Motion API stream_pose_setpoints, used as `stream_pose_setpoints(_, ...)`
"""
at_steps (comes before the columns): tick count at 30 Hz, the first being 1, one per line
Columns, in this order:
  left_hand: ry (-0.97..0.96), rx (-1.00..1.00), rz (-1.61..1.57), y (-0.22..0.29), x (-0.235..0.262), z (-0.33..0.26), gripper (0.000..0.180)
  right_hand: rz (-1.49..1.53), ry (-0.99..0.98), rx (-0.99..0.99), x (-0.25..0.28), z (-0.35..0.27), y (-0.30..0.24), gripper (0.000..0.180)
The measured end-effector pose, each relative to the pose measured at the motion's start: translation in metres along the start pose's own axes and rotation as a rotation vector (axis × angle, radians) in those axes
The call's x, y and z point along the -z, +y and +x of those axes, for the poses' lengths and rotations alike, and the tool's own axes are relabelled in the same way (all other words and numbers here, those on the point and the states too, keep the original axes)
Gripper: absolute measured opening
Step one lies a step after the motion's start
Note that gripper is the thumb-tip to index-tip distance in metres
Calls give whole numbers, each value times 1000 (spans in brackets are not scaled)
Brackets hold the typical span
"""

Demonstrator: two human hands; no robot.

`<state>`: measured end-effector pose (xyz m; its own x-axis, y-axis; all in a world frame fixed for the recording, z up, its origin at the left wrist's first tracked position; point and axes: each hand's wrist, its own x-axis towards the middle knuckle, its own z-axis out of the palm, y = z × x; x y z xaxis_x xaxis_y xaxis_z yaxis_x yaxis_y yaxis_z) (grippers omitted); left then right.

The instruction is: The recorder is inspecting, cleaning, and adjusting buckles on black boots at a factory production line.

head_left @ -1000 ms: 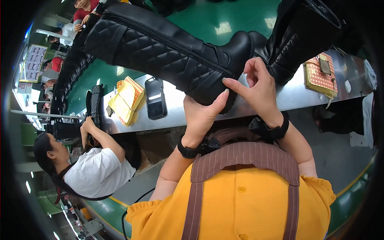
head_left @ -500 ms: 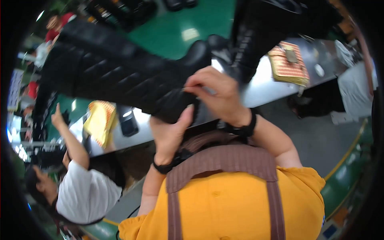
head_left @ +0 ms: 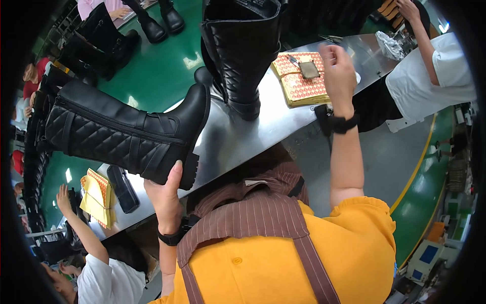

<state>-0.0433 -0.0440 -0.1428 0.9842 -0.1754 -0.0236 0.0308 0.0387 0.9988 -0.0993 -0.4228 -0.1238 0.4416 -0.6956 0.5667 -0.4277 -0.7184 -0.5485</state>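
A tall black quilted boot (head_left: 126, 126) lies on its side above the metal bench, its shaft pointing left and its toe up to the right. My left hand (head_left: 164, 195) grips it at the heel, thumb against the heel near the sole. My right hand (head_left: 339, 76) is raised beside a stack of yellow sheets with round red stickers (head_left: 298, 86), fingers curled in; anything inside them is hidden. On the stack lie a small greyish-brown square pad (head_left: 309, 70) and a thin tool beside it. Another black quilted boot (head_left: 238, 55) stands upright on the bench, between my hands.
The shiny metal bench (head_left: 223, 147) runs diagonally before me. A dark phone-like case (head_left: 123, 188) and more yellow sheets (head_left: 96, 197) lie left. Co-workers in white sit at left and right (head_left: 425, 76). Beyond, black boots (head_left: 152, 25) stand on a green surface.
My right hand has left the boot, where it was pinching near the ankle, and moved right to the sticker sheets. The held boot has turned and shifted left in view, still in my left hand.
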Motion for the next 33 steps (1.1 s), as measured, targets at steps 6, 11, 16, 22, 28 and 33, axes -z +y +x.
stream_pose_setpoints(6, 13, -34, 20, -4, -11, 1, 41, -479, -361, 175, -43, -4, 63, 57)
stream_pose_setpoints(11, 18, -1, 2, -3, -6, 3, 43, -341, -128, 104, -28, 9, 77, 45)
stream_pose_setpoints(16, 16, 22, -35, -4, 0, 2, 45, -436, -290, -52, -14, 42, 110, 40)
stream_pose_setpoints(22, -24, 60, -175, 5, 12, 1, 44, -150, -528, 335, -51, 13, 92, 34)
stream_pose_setpoints(28, -66, 71, -306, 17, 28, -4, 38, -54, -577, 191, -79, 15, 105, 21)
stream_pose_setpoints(33, -49, -18, -334, 19, 34, -7, 39, 230, 16, 188, -67, 16, 105, 19)
